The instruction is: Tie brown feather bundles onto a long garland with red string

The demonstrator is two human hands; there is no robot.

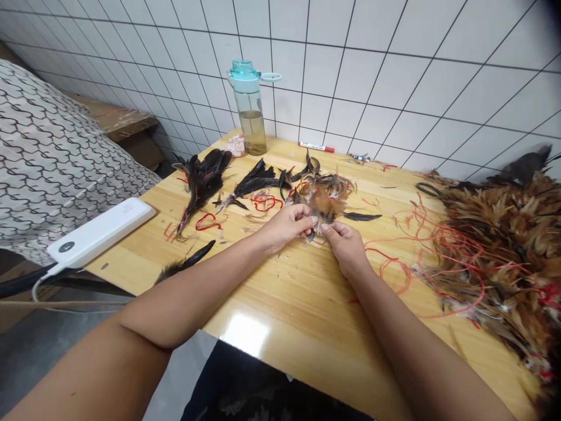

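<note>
My left hand (291, 227) and my right hand (344, 242) meet over the middle of the wooden table (272, 304). Both are closed, their fingertips pinching the lower end of a brown feather (328, 203) between them. Whether it is one feather or several together, I cannot tell. Just behind my fingers lies a loose heap of brown and dark feathers (344, 184). A single black feather (363, 217) rests right of it. Bunches of black feathers (205, 175) lie to the left, with loops of red string (266, 202) among them.
A large pile of brown feathers (504, 234) covers the right side, with tangled red string (460, 242) over its edge. A water bottle (250, 111) and a red-capped marker (316, 147) are near the tiled wall. A white power bank (103, 229) sits at the left edge.
</note>
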